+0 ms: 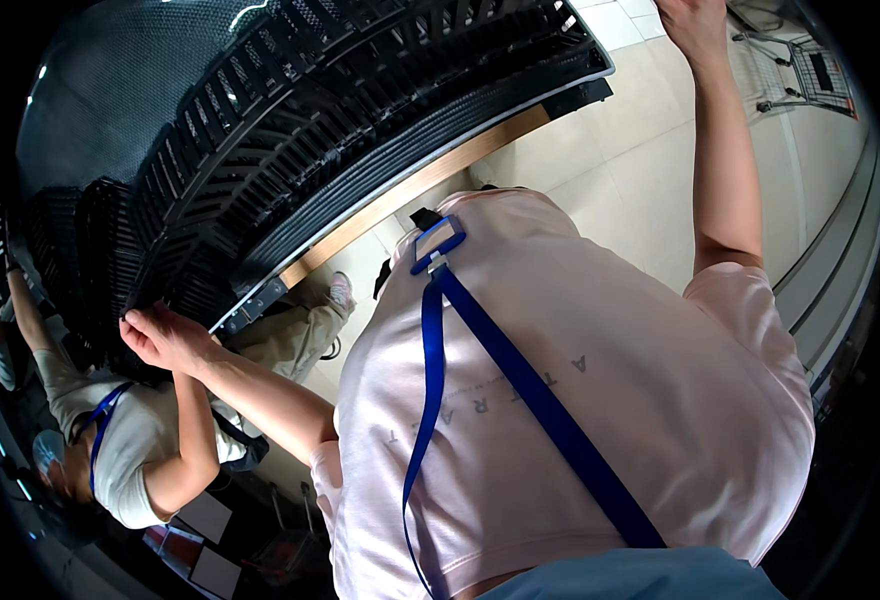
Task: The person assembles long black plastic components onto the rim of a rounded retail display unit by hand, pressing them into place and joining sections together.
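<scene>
My left hand [168,340] is curled closed at the near left corner of a black slatted plastic panel [175,215], its fingers gripping the edge there. Several such slatted pieces lie in a long black display stand [440,130] with a wood-coloured strip [420,195] along its front. My right hand [697,28] is raised at the top edge, right of the stand's end and apart from it. The frame cuts off its fingers, so what they do is hidden.
On the left a co-worker [140,440] in a light shirt reaches toward the stand; one arm passes behind my left hand. A shopping cart [815,75] stands on the pale tiled floor [630,130] at the far right. Grey shelves [835,270] line the right side.
</scene>
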A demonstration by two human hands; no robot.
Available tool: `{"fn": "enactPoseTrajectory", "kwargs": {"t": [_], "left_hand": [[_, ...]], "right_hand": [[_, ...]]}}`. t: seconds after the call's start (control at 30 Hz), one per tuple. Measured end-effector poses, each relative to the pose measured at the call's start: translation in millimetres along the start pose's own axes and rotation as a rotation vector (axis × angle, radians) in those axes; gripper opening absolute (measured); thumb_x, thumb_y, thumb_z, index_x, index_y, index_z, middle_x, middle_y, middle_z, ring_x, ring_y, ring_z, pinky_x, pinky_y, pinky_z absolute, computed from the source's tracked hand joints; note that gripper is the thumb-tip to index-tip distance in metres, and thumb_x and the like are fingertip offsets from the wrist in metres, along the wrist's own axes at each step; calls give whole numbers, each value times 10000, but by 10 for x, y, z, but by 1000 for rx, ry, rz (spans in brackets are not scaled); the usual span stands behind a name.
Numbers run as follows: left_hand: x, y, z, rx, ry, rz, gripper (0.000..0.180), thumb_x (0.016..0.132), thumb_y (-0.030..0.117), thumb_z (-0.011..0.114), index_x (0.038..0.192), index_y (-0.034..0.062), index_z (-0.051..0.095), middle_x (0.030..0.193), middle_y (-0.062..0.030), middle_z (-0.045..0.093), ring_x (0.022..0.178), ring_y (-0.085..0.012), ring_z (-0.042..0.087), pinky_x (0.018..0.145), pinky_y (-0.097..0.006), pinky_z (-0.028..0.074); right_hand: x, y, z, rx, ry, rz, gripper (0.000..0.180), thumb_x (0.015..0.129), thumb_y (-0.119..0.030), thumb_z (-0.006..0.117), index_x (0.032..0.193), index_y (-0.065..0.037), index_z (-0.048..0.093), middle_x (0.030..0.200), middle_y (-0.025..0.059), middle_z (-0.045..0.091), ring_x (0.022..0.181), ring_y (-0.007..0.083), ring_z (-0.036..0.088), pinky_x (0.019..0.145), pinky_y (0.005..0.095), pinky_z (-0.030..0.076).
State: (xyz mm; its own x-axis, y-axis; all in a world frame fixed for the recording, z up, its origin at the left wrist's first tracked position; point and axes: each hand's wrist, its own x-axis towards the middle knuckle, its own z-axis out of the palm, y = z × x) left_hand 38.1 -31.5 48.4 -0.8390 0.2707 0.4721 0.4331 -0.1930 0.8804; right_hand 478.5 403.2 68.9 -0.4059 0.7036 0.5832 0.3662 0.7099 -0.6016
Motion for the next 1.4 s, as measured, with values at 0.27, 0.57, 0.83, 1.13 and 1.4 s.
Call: {"fn": "enactPoseTrajectory", "kwargs": {"t": [0.27,0.57,0.83,1.13,1.4], "left_hand": [[-352,-532,-21,124,-18,-210,211,949,211,532,1032,19,515,806,-14,539,716,-87,482,661,-214,419],[-811,-766,63,172,-58,-201,201,960,182,474,1072,37,557,1056,-76,621,915,-120,536,836,-257,417],[-941,-888,124,148,-71,-146,249,953,245,518,1065,24,542,1061,-70,606,982,-126,528,906,-261,385],[-996,-890,191,339,-57,-14,167,902,123,495,1004,7,558,997,-101,624,914,-206,575,846,-293,433],[-994,-890,230,424,-18,99,177,869,134,490,965,0,556,960,-143,606,892,-293,584,817,-337,445]], "right_hand": [[-266,233,296,-93,-94,-81,268,708,-189,786,755,-35,572,712,65,560,628,174,558,557,286,443],[-804,557,453,-193,-260,-10,271,772,-191,744,848,-2,566,779,63,562,726,159,547,632,270,449],[-858,28,804,-393,-277,-493,375,753,-255,731,1006,-35,565,1007,94,603,962,273,559,920,434,395],[-1019,-228,1396,-309,-303,-421,228,777,-259,700,851,-59,617,825,41,610,783,224,576,727,339,411],[-1027,-224,1406,-338,-244,-466,233,765,-263,699,853,-70,602,832,32,607,775,214,567,691,329,387]]}}
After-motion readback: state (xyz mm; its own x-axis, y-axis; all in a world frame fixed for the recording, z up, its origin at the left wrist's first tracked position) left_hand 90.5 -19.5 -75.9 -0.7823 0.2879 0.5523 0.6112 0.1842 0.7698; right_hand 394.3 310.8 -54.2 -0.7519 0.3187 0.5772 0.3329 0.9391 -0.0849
